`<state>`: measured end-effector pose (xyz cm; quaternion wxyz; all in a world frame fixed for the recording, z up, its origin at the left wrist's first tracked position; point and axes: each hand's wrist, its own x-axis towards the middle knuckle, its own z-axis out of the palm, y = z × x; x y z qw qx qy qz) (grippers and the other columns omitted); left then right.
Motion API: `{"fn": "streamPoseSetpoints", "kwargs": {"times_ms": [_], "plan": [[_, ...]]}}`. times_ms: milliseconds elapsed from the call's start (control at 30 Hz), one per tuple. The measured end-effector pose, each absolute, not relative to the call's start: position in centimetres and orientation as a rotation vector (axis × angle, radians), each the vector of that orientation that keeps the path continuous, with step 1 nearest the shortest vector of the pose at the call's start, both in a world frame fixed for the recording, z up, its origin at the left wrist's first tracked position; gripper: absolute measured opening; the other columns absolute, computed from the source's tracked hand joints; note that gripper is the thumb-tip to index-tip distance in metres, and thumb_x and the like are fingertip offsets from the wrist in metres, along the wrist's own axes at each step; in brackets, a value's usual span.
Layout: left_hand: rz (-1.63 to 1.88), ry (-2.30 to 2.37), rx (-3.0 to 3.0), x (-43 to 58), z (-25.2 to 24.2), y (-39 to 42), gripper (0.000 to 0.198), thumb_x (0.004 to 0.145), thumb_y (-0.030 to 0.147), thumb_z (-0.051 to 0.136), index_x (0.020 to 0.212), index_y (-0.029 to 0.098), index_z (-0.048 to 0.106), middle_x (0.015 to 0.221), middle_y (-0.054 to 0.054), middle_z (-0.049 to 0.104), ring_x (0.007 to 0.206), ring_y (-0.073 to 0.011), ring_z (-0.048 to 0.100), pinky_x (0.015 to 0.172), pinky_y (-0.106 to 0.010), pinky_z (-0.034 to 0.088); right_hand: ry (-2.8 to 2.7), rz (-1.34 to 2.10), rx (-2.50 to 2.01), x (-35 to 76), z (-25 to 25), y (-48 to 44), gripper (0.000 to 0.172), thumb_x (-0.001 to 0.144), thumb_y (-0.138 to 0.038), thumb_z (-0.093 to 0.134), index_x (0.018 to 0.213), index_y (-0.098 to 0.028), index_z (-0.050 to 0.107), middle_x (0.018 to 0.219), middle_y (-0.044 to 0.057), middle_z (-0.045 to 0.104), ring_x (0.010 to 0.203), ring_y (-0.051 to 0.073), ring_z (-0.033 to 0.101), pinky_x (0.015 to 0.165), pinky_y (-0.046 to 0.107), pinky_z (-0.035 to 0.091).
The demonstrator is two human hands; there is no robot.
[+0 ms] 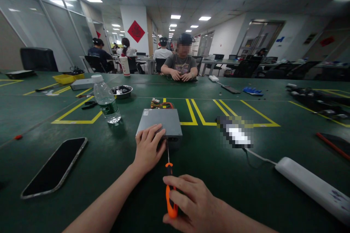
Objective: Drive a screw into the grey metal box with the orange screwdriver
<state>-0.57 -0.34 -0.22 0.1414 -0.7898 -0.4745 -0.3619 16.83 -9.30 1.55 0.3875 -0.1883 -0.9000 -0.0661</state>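
Observation:
A grey metal computer power supply (161, 119) lies on the green table in front of me, its bundle of coloured cables (164, 105) at the far side. Over its near left corner lies my left hand (149, 145), fingers on the top face and thumb at the front, holding it. My right hand (193, 198) is closed around the orange and black handle of a screwdriver (171, 200). The screwdriver's shaft points away from me, and its tip reaches the front face of the power supply near my left thumb. Whether the tip sits in a screw is too small to tell.
Left of the power supply stands a water bottle (106, 100), with a metal bowl (122, 91) behind it. A phone (54, 167) lies near left. On the right are a lit, blurred-out device (235, 134) and a white power strip (311, 185). A person (182, 62) sits opposite.

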Motion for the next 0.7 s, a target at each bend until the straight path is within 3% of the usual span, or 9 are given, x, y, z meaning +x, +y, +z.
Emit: {"fn": "streamPoseSetpoints", "kwargs": {"times_ms": [167, 333, 467, 600, 700], "plan": [[-1.037, -1.363, -2.282, -0.6, -0.3, -0.4, 0.026, 0.084, 0.026, 0.049, 0.11, 0.025, 0.052, 0.122, -0.005, 0.056, 0.111, -0.0237, 0.048, 0.088, -0.042, 0.028, -2.398, -0.205, -0.476, 16.9, 2.6, -9.3, 0.028, 0.094, -0.031, 0.034, 0.108, -0.016, 0.052, 0.102, 0.013, 0.064, 0.09, 0.016, 0.062, 0.07, 0.028, 0.051], [-1.02, -1.381, -2.293, -0.7, -0.3, -0.4, 0.026, 0.084, 0.027, 0.049, 0.11, 0.025, 0.052, 0.124, -0.005, 0.055, 0.113, -0.0234, 0.047, 0.089, -0.042, 0.028, -2.364, -0.207, -0.443, 17.0, 1.9, -9.0, 0.021, 0.091, -0.03, 0.043, 0.093, -0.014, 0.056, 0.105, 0.015, 0.064, 0.066, 0.011, 0.062, 0.066, 0.026, 0.05], [-1.023, -1.386, -2.295, -0.7, -0.3, -0.4, 0.026, 0.084, 0.028, 0.049, 0.11, 0.025, 0.052, 0.124, -0.005, 0.055, 0.113, -0.0233, 0.047, 0.09, -0.042, 0.028, -2.317, -0.216, -0.464, 16.7, 1.5, -9.0, 0.022, 0.091, -0.032, 0.044, 0.082, -0.014, 0.054, 0.099, 0.012, 0.066, 0.064, 0.011, 0.062, 0.067, 0.025, 0.05], [-1.034, -1.387, -2.295, -0.7, -0.3, -0.3, 0.026, 0.084, 0.028, 0.05, 0.109, 0.025, 0.053, 0.123, -0.005, 0.055, 0.113, -0.0232, 0.047, 0.09, -0.042, 0.029, -2.431, -0.186, -0.469, 16.4, 2.3, -9.2, 0.03, 0.095, -0.037, 0.031, 0.101, -0.016, 0.053, 0.102, 0.013, 0.065, 0.085, 0.015, 0.064, 0.068, 0.026, 0.051], [-1.043, -1.385, -2.3, -0.7, -0.4, -0.3, 0.026, 0.084, 0.028, 0.05, 0.11, 0.025, 0.054, 0.123, -0.005, 0.056, 0.113, -0.0236, 0.047, 0.09, -0.042, 0.029, -2.485, -0.211, -0.498, 16.3, 2.5, -9.3, 0.03, 0.095, -0.032, 0.028, 0.105, -0.019, 0.052, 0.103, 0.013, 0.064, 0.081, 0.015, 0.064, 0.067, 0.027, 0.051]]}}
